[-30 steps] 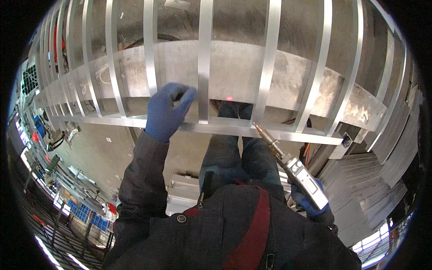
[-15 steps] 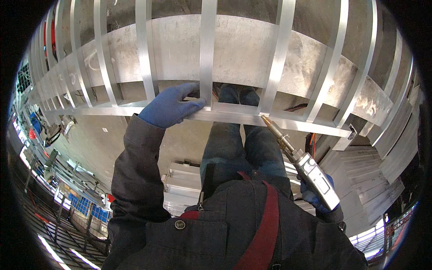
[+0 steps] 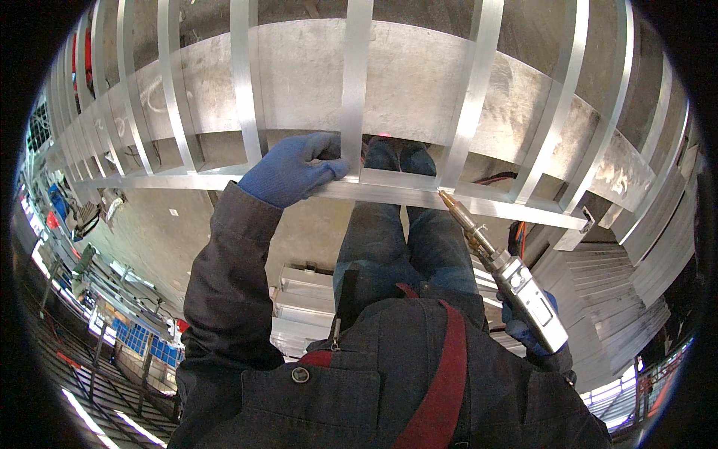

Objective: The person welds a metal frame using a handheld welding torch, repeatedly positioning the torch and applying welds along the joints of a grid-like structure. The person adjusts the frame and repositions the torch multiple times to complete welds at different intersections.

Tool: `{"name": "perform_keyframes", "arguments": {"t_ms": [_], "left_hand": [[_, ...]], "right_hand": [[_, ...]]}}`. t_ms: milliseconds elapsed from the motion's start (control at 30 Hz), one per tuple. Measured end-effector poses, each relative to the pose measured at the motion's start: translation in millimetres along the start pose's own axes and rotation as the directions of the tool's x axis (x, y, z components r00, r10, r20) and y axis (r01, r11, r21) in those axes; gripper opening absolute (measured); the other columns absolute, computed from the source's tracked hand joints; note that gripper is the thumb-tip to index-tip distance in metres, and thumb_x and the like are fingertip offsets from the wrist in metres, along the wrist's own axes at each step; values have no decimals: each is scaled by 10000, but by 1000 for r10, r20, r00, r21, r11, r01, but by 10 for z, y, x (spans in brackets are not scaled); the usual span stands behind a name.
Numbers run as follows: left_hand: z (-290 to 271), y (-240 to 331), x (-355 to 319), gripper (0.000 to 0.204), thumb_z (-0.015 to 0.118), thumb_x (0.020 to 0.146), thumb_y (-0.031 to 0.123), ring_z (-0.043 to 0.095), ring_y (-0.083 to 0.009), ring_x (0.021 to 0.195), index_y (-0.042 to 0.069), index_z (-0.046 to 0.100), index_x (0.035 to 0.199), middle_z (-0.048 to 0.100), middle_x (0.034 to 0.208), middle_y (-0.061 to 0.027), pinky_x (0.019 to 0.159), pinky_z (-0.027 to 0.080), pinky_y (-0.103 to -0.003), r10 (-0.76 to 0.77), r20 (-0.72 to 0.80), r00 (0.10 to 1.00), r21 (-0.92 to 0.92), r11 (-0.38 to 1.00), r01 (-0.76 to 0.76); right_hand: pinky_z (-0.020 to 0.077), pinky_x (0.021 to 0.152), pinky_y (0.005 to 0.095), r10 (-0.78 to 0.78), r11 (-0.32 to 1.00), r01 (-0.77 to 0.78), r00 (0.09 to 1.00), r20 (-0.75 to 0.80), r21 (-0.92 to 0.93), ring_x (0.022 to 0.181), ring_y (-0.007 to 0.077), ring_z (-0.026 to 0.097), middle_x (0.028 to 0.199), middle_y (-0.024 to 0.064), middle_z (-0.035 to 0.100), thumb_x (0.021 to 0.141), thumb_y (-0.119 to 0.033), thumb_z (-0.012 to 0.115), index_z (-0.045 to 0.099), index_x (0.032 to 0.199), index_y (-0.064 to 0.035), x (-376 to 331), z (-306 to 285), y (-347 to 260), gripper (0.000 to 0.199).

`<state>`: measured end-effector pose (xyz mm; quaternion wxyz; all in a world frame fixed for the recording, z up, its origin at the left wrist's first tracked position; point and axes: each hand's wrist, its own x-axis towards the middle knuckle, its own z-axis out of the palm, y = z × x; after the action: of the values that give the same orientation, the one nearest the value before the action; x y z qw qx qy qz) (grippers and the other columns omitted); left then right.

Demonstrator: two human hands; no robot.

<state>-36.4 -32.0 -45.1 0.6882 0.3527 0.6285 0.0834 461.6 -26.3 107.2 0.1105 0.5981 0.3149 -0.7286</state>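
A silvery metal frame with many parallel bars spans the view. Its near rail point(image 3: 389, 192) crosses in front of my legs. My left hand point(image 3: 290, 170), in a blue glove, is closed round the foot of one bar point(image 3: 353, 105) where that bar meets the rail. My right hand point(image 3: 532, 329), also blue-gloved and partly hidden, is wrapped round a silver welding gun point(image 3: 532, 299). The gun's copper-coloured nozzle point(image 3: 456, 207) points up and left, its tip at the joint between the rail and another bar point(image 3: 470, 105).
A broad grey metal plate point(image 3: 299, 78) lies beneath the bars. Stacked metal profiles point(image 3: 606, 292) stand at the right, with more pieces point(image 3: 303, 307) beside my legs. Orange cables point(image 3: 521, 233) hang below the rail. Tools and gear point(image 3: 71, 209) lie at the far left.
The frame, my left hand and the gun nozzle sit slightly further right in view. A small red light spot now shows at the plate's edge. Both grips stay the same.
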Motion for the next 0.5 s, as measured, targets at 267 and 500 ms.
{"name": "perform_keyframes", "arguments": {"t_ms": [267,500], "left_hand": [[-30,118,-18,424,683,1002,333,714,-253,908,-15,690,1244,745,1022,-198,856,569,-397,-105,36,994,64,993,103],[-10,175,-27,399,654,1016,328,724,-290,923,-16,694,1215,746,1033,-206,885,563,-414,-43,24,999,135,990,39]], "right_hand": [[577,692,262,-102,980,114,992,78,-162,844,139,722,1058,93,757,754,-363,965,650,1333,10,26,-9,-61,757],[502,596,305,-88,990,82,995,-45,-117,674,122,639,805,15,659,758,-590,898,682,1018,-24,57,129,-144,660]]}}
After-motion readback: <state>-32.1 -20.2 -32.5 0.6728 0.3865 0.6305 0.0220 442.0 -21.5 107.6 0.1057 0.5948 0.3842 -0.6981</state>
